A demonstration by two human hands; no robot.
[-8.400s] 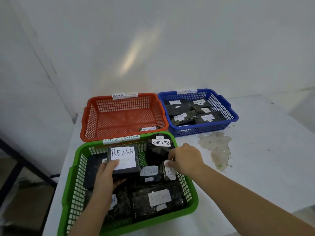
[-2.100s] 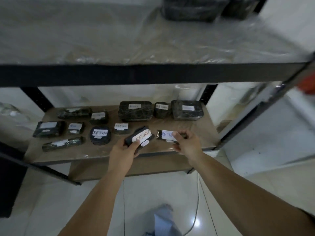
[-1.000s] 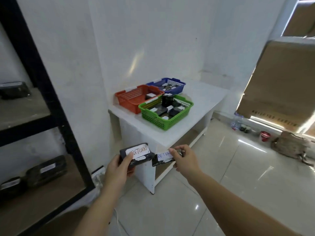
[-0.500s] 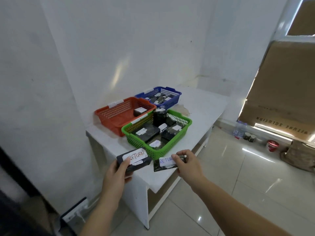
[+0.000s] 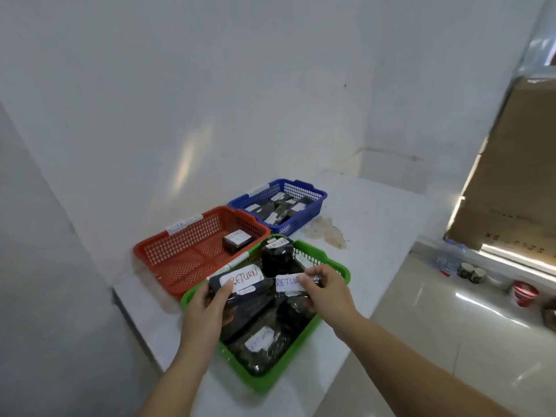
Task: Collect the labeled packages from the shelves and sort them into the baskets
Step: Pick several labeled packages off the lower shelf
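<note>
My left hand grips a black package with a white RETURN label over the green basket. My right hand pinches a smaller black package with a RETURN label beside it, also above the green basket. Several black labeled packages lie in that basket, one a tall round one. Behind it stand the orange basket, holding one black package, and the blue basket with several packages.
The baskets sit on a white table in a corner of white walls, with a brown stain near the blue basket. To the right lie a tiled floor, a red cup, bottles and a large cardboard sheet.
I took two RETURN packages off the shelf, turned and walked to the table. Both hands now hold them over the green basket, which is much nearer than half a second ago.
</note>
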